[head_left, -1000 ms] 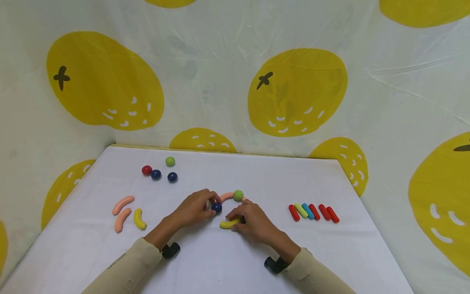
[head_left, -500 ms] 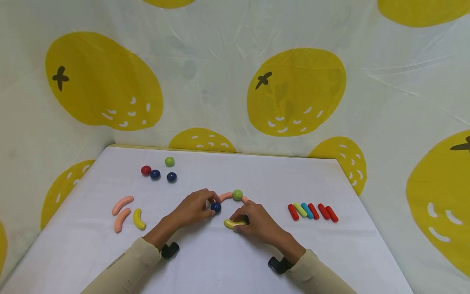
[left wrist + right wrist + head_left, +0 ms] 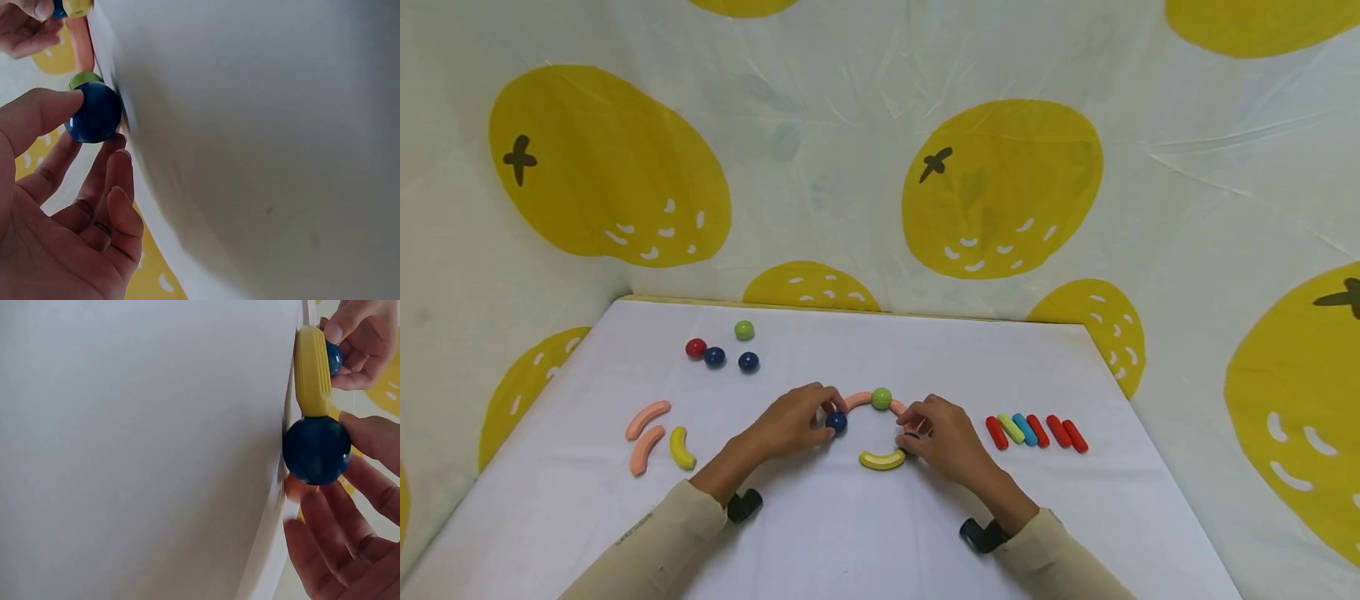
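Observation:
My left hand point(image 3: 799, 421) pinches a dark blue ball point(image 3: 94, 112) between thumb and fingers at the left end of a peach curved bar point(image 3: 857, 400). A green ball point(image 3: 882, 398) joins that bar to another peach curved bar point(image 3: 898, 407) running down to the right. My right hand point(image 3: 946, 435) has thumb and fingertips around a second blue ball point(image 3: 317, 450), which its fingers partly hide in the head view. The yellow curved bar point(image 3: 882, 460) lies with its right end against this ball. Its left end is apart from the left hand's ball.
At the left lie two loose peach bars point(image 3: 647, 420) and a yellow bar point(image 3: 682, 448). Behind them are a red ball point(image 3: 696, 348), blue balls point(image 3: 748, 362) and a green ball point(image 3: 744, 330). Several straight coloured sticks point(image 3: 1037, 431) line the right side of the white table point(image 3: 820, 533).
My right hand has let go of the yellow curved bar and moved slightly right, onto the blue ball at its end. The yellow bar shifted a little right. The left hand stays on its ball.

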`<action>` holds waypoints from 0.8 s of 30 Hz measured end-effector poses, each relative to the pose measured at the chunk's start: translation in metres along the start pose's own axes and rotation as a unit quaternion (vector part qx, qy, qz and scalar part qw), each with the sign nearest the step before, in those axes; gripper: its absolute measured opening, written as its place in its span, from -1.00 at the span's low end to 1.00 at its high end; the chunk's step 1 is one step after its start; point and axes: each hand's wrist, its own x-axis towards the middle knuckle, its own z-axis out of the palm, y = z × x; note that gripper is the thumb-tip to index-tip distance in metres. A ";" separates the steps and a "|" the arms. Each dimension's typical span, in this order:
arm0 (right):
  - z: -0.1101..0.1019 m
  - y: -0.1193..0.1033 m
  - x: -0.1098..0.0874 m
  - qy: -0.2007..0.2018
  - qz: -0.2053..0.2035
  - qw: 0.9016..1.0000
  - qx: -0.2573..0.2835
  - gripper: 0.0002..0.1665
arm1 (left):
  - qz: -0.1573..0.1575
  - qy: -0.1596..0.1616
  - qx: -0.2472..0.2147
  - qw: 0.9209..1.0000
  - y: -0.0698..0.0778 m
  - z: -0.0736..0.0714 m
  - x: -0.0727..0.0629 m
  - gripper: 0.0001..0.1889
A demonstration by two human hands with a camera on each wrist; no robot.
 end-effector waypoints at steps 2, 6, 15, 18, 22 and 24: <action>-0.002 0.000 0.001 -0.015 0.010 1.000 0.016 -0.80 | 0.005 -0.001 0.006 1.000 0.000 -0.001 0.002 -0.65; -0.005 0.001 0.002 -0.026 0.023 0.999 0.020 -0.84 | 0.011 0.003 0.025 1.000 -0.002 -0.003 0.007 -0.66; -0.010 0.006 0.001 -0.066 -0.007 0.997 0.047 -0.78 | 0.005 0.019 0.049 0.999 -0.006 -0.010 0.023 -0.65; -0.012 0.007 0.001 -0.098 -0.026 0.993 0.061 -0.69 | 0.010 0.030 0.035 0.999 -0.007 -0.011 0.030 -0.64; -0.013 0.007 0.004 -0.122 -0.059 0.989 0.056 -0.63 | 0.011 0.055 0.010 0.998 -0.007 -0.009 0.035 -0.62; -0.013 0.006 0.005 -0.124 -0.078 0.989 0.036 -0.62 | 0.008 0.073 0.024 0.997 -0.006 -0.007 0.034 -0.61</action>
